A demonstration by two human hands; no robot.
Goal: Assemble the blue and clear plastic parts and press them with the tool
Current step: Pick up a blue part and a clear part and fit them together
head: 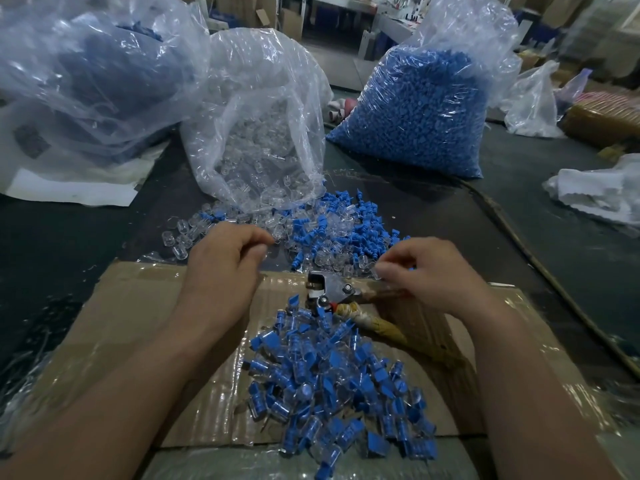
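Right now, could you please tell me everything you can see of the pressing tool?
The pressing tool is plier-like: a grey metal head with rivets, two handles wrapped in yellowish tape. It lies flat on the taped cardboard, head left, handles spreading right. The pile of assembled parts reaches its head; one handle runs under the right hand, grip unclear.

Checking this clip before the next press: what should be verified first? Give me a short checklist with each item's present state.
1. Supply: loose blue and clear parts lie just beyond both hands: ok.
2. Access: tool lies on the cardboard between the hands: ok.
3. Part held by left hand: cannot tell, its fingers are curled.
4. Part held by right hand: cannot tell.
5. Part seated in the tool: cannot tell.
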